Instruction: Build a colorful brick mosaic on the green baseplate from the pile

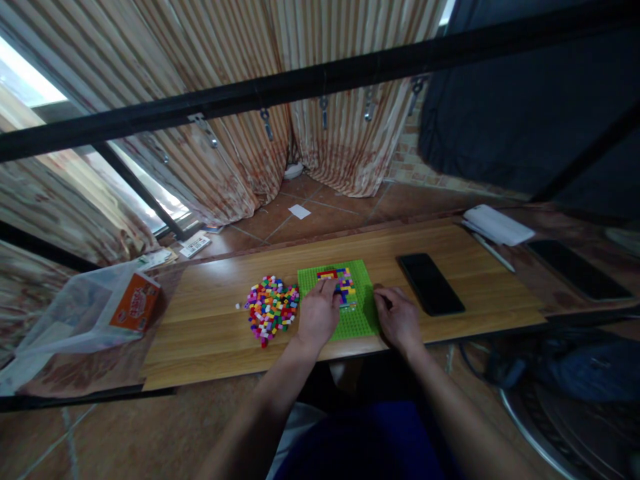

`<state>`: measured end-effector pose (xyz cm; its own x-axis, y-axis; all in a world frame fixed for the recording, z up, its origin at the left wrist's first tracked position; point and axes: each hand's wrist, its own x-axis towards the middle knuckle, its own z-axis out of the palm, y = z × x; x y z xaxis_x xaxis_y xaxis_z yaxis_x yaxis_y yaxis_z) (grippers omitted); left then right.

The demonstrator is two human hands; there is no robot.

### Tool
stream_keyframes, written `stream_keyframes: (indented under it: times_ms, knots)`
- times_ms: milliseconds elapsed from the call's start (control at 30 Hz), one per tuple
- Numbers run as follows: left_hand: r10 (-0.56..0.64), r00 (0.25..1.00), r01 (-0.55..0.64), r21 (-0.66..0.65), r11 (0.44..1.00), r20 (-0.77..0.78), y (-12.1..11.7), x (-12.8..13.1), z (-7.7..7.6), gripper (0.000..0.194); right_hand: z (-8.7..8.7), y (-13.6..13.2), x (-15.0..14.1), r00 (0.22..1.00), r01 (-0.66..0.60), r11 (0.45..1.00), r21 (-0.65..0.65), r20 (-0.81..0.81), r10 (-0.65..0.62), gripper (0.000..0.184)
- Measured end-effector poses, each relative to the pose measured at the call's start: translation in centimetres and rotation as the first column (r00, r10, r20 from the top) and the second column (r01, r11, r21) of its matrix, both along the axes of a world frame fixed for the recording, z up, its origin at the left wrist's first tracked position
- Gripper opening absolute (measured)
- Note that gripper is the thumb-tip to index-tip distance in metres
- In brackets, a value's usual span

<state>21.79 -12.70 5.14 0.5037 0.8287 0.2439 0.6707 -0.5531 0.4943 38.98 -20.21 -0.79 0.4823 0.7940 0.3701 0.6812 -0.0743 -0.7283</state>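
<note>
A green baseplate (357,321) lies on the wooden table (210,333) in front of me, with a patch of coloured bricks (344,280) set on its far half. My left hand (318,313) rests on the plate's left side, its fingers curled and its fingertips pressing on the bricks there. At the plate's right edge my right hand (397,317) lies with its fingers curled inward; whether anything is in them is hidden. A heap of loose coloured bricks (271,308) lies just left of the plate.
A black phone (430,283) lies right of the plate. White paper with a pen (497,227) and a second dark phone (577,269) sit at the far right. A clear plastic bag holding an orange box (135,301) is at the left. A black bar crosses overhead.
</note>
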Motion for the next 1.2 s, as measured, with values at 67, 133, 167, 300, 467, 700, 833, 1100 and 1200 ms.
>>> stream_keyframes:
  times_ms: [67, 133, 167, 300, 467, 700, 833, 1100, 1200]
  knots:
    - [0.015, 0.999, -0.014, -0.021, 1.0, 0.039, 0.0, 0.0, -0.3, 0.035, 0.0, 0.0, 0.0, 1.0, 0.001, 1.0, -0.001, 0.001, -0.001, 0.031]
    - [0.03, 0.996, -0.026, -0.045, 0.999, 0.086, -0.1, -0.1, -0.4, 0.039, 0.0, 0.0, 0.0, 1.0, 0.0, 1.0, 0.001, -0.002, 0.0, 0.032]
    - [0.042, 0.993, -0.036, -0.057, 0.998, 0.111, -0.2, -0.2, -0.4, 0.04, 0.0, 0.0, 0.0, 1.0, 0.001, 1.0, 0.002, -0.004, -0.001, 0.032]
    - [0.094, 0.975, -0.083, -0.064, 0.994, 0.201, -0.3, -0.6, -0.3, 0.035, -0.1, 0.1, 0.1, 1.0, -0.001, 1.0, 0.004, -0.01, 0.001, 0.032]
    - [0.153, 0.964, -0.16, 0.016, 0.987, 0.219, 0.0, -0.4, -0.2, 0.026, -0.3, 0.0, 0.1, 1.0, -0.003, 1.0, 0.002, -0.004, 0.003, 0.03]
    - [0.219, 0.955, -0.231, 0.035, 0.972, 0.201, 0.5, 0.6, -0.8, 0.034, -0.2, 0.0, 0.2, 1.0, -0.001, 1.0, -0.008, 0.002, 0.001, 0.031]
    - [0.239, 0.943, -0.25, 0.02, 0.968, 0.233, 0.3, 0.7, -1.2, 0.035, -0.2, -0.1, 0.1, 1.0, 0.005, 1.0, -0.008, 0.021, -0.005, 0.032]
    - [0.265, 0.931, -0.274, -0.001, 0.962, 0.252, -0.3, 1.0, -1.8, 0.031, -0.3, -0.2, 0.3, 0.999, 0.013, 1.0, -0.007, 0.03, -0.013, 0.035]
    - [0.25, 0.922, -0.259, -0.009, 0.966, 0.295, -0.6, 0.5, -1.5, 0.028, -0.4, -0.3, 0.4, 0.998, 0.008, 1.0, -0.016, 0.06, -0.007, 0.036]
